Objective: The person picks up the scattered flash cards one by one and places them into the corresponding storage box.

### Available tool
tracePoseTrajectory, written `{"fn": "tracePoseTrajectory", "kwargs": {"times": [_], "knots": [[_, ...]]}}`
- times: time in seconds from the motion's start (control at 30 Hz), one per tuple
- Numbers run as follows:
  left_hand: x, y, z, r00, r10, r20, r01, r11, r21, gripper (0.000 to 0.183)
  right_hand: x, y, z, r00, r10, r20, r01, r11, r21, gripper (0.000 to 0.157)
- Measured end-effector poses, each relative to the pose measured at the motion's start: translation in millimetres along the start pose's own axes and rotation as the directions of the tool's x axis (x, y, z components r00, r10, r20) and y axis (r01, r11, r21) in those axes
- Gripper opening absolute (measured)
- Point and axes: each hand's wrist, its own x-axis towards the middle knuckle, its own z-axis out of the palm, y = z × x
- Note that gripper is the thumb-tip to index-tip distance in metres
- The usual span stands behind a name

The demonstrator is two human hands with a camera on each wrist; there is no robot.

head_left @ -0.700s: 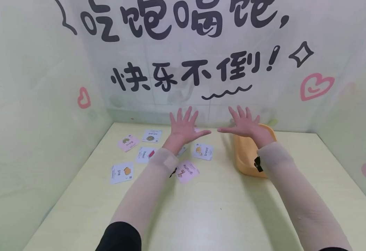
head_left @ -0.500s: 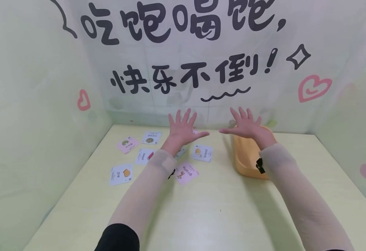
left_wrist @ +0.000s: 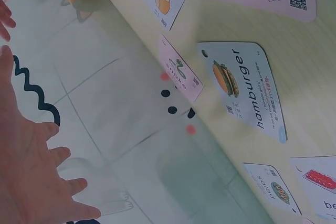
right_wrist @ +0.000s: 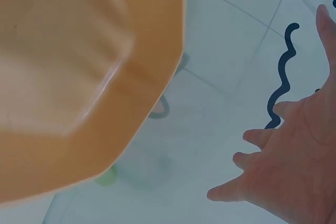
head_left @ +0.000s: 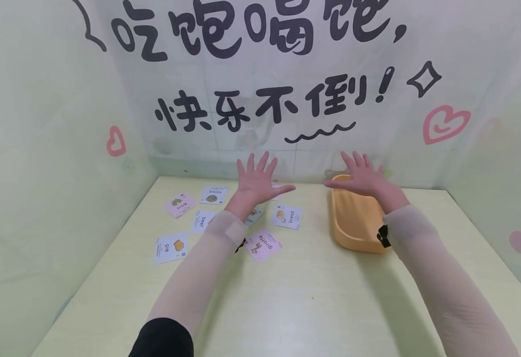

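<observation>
The left hand is hovering splayed and empty above the picture cards, the right hand likewise near the orange tray: seemingly poising, any grasp needing a lower reach.

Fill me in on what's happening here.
A person has both bare hands raised with fingers spread, and neither hand holds anything. The left hand is over the side with the picture cards, including the pie card, bread card and hamburger card. They lie scattered on the table. The right hand is by the orange bin, not gripping it.
</observation>
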Motion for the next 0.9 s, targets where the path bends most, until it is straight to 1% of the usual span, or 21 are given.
{"fn": "tracePoseTrajectory", "kwargs": {"times": [0.23,0.5,0.7,0.9], "knots": [[-1.7,-0.1,-3.0,1.000,0.018,0.001,-0.018,1.000,-0.001,0.103,-8,10,-4.3,1.000,0.001,0.007,-0.001,1.000,0.001,0.109],[-8.3,1.1,-5.5,0.998,0.058,0.006,-0.058,0.998,0.004,0.104,-15,23,0.1,1.000,0.015,0.019,-0.015,1.000,0.027,0.113],[-18.6,1.1,-6.7,0.995,0.094,0.021,-0.095,0.995,0.036,0.102,-18,38,8.0,0.999,0.039,0.016,-0.039,0.999,0.032,0.113],[-30.3,-1.5,-3.3,0.992,0.118,0.040,-0.120,0.992,0.046,0.101,-23,47,13.0,1.000,0.030,0.011,-0.030,0.999,0.024,0.110]]}}
